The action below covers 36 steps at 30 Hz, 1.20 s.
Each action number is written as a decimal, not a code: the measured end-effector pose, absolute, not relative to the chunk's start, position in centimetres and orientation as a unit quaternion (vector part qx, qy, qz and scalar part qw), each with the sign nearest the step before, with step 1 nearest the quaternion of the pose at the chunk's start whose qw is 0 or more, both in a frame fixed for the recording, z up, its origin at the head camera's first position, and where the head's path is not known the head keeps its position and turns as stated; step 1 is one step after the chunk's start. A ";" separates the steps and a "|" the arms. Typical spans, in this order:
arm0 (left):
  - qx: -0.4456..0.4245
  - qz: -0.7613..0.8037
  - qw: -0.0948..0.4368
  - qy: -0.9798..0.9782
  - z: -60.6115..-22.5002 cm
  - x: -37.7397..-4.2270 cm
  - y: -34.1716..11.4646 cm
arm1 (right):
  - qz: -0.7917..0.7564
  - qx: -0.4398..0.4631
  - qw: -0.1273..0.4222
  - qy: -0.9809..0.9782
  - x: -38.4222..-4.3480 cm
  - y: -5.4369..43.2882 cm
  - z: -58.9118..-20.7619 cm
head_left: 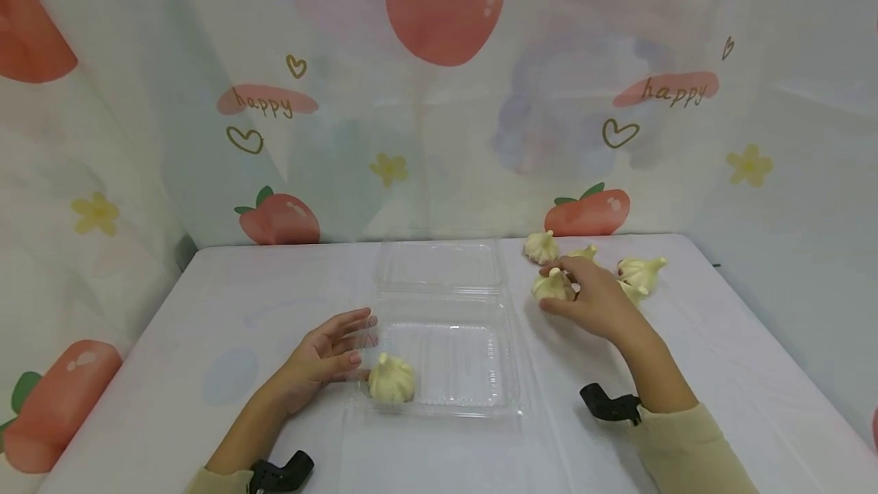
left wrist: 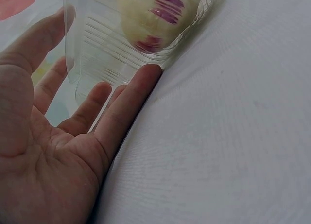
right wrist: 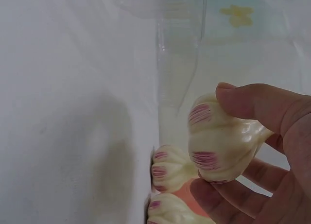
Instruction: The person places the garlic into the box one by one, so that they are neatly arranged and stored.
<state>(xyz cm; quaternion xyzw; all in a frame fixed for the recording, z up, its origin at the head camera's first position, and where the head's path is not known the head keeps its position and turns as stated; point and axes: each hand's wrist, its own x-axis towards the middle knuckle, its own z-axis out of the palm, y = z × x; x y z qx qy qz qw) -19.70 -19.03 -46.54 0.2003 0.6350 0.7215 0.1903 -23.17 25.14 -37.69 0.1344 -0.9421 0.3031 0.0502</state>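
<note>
Between thumb and fingers my right hand [head_left: 598, 297] pinches a pale garlic bulb [head_left: 552, 286], raised above the table; the right wrist view shows purple streaks on this bulb [right wrist: 218, 144]. Several more garlic bulbs [head_left: 641, 274] lie just behind and beside that hand, partly covered by it. My left hand [head_left: 322, 357] rests at the left side of a clear plastic clamshell box [head_left: 514, 357], its fingers extended and touching the wall. One garlic bulb [head_left: 392, 380] sits inside the box at its front left corner, and the left wrist view shows its purple-marked underside [left wrist: 163, 15].
The box's lid [head_left: 439, 265] is folded back, away from me. A white cloth covers the table [head_left: 274, 288], whose far edge meets a printed backdrop [head_left: 439, 136]. Black wrist devices [head_left: 610, 404] sit on both forearms.
</note>
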 end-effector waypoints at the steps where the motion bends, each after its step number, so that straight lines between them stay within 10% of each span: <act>1: 0.200 0.721 0.190 0.635 -46.6 -19.7 -19.0 | 0.304 0.137 0.054 -0.941 -23.1 25.1 -37.6; 36: 0.206 0.717 0.188 0.639 -46.5 -19.7 -19.1 | 0.309 0.224 0.085 -0.921 -20.9 21.4 -35.4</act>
